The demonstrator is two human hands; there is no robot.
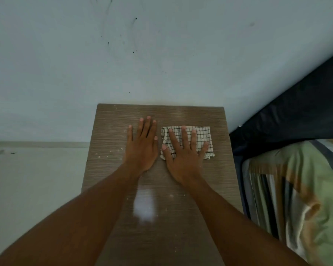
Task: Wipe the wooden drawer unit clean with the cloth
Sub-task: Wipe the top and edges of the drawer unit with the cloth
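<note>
Two hands in frame, both flat, palms down, fingers spread, neither clenched nor gripping anything. Left hand (141, 145) rests bare on the wood, centre of frame, fingers pointing toward the wall. Right hand (185, 152) lies just beside it to the right, pressing down on the cloth (202, 135), fingers splayed over it, nothing pinched. Hands are near each other but not touching.

One cloth: cream with a dark grid check, folded into a rough rectangle, lying flat at centre-right of frame, its right and far edges sticking out from under the right hand.

One wooden drawer unit (112, 131), seen only from above; brown grained top fills the centre and lower middle of frame, drawers not visible. Small white specks scattered on the top, mostly left of the left hand. One bright glare patch on the wood between the two forearms, lower centre.

One pale wall (161, 54) across the upper frame, several dark marks on it. One bed (306, 189) at right edge, with green and striped bedding.
</note>
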